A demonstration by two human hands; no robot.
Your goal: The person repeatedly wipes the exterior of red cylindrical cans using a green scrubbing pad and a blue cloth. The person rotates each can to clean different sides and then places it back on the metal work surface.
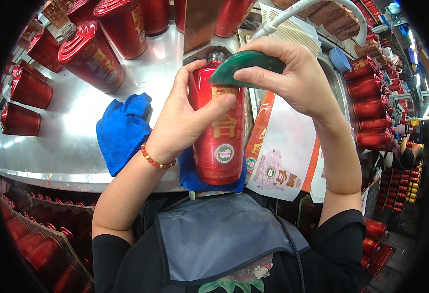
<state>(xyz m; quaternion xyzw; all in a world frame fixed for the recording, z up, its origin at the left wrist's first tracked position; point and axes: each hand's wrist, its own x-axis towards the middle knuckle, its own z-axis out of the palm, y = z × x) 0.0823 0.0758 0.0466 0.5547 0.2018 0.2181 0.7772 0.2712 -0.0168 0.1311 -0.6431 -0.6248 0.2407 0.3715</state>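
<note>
In left hand (187, 112): red bottle (217, 169), clasped round its upper body | handling: probably weighty, rigid, slick, breakable; best held round body | right hand (292, 66): pinching green curved scraper (246, 59)

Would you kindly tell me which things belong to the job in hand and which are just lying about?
Belonging to the job:
red bottle, in the left hand
green curved tool, in the right hand
blue cloth beneath the bottle
printed sheet, probably

Seemingly lying about:
crumpled cloth
light-blue bowl
</note>
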